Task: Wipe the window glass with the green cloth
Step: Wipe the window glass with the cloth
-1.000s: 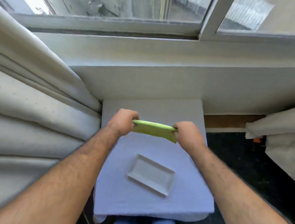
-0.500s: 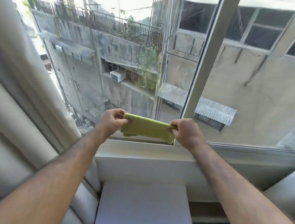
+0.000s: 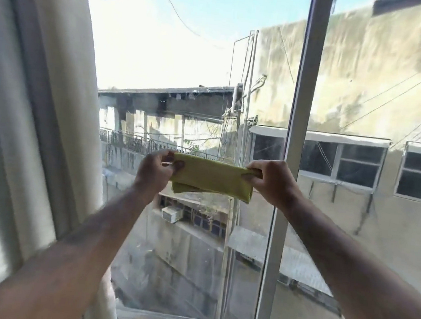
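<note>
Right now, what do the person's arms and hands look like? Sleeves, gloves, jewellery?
Both forearms are bare up to the frame edge, with no sleeves in view. The left hand and right hand wear no gloves. No watch, bracelet or ring shows on the visible sides. Both forearms have visible hair. No markings can be made out.

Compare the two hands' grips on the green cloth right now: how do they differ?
The left hand pinches its end with thumb and fingers spread, the thumb lying on the green cloth. The right hand is curled into a tighter fist that bunches its end. The left hand is in front of the left pane; the right hand overlaps the white window frame. Both hold the folded cloth stretched level.
</note>
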